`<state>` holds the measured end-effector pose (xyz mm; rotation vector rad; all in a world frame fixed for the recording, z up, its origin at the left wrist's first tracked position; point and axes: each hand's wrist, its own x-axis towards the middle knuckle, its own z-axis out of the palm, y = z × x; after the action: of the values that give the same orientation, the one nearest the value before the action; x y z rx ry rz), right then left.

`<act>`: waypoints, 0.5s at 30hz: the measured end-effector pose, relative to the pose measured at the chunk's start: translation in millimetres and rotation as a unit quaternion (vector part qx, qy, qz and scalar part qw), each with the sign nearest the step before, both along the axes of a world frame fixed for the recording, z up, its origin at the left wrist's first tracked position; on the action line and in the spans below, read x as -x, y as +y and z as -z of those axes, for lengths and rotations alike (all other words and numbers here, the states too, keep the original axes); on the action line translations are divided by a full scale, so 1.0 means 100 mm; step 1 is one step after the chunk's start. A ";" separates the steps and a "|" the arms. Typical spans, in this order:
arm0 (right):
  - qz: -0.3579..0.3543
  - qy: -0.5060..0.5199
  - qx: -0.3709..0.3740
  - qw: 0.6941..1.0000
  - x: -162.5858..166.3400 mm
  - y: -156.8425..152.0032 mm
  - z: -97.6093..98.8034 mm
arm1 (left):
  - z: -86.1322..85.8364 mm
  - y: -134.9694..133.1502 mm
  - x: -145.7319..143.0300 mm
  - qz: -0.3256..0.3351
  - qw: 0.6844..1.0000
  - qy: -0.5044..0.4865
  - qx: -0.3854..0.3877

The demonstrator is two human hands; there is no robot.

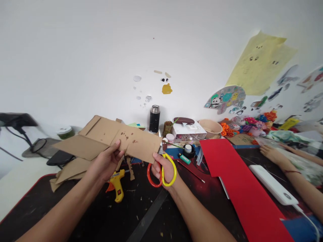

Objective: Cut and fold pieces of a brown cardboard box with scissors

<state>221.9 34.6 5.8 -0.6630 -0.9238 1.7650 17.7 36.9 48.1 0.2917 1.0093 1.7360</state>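
Note:
A long piece of brown cardboard (137, 139), creased and spotted with dark brown stains, is held up over the table. My left hand (108, 161) grips its lower edge, thumb in front and fingers partly behind. In my right hand (165, 169) is a pair of scissors (169, 169) with one red and one yellow handle loop. Their blades point up at the cardboard's right end, mostly hidden behind it and my fingers. My right thumb also touches the cardboard's lower right corner. Below my left hand lies a yellow glue gun (117, 186) on the dark tabletop.
More cardboard (73, 171) is heaped at left. A black flask (154, 118), a white box (189, 129) and a beige bowl (210, 127) line the wall. Red card (242, 188) and a white power strip (274, 185) lie at right, beside another person's hand (272, 156) on clear plastic.

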 end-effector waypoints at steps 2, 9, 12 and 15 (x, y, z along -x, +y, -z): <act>0.000 0.001 0.000 1.000 0.00 0.00 0.00 | 0.01 0.00 0.00 0.000 1.000 0.006 -0.001; -0.001 -0.049 -0.041 0.998 0.02 -0.03 0.03 | -0.02 0.02 0.08 -0.003 0.998 0.051 -0.035; -0.037 -0.145 -0.106 0.983 0.01 -0.09 0.03 | -0.09 0.05 0.20 -0.028 0.995 0.081 -0.059; -0.074 -0.272 -0.154 0.947 0.01 -0.16 0.06 | -0.14 0.06 0.34 -0.084 0.985 0.125 -0.089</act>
<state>221.0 18.9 -0.2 -0.9118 -1.6258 1.5349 -16.5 43.2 62.2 0.5648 1.0852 1.9818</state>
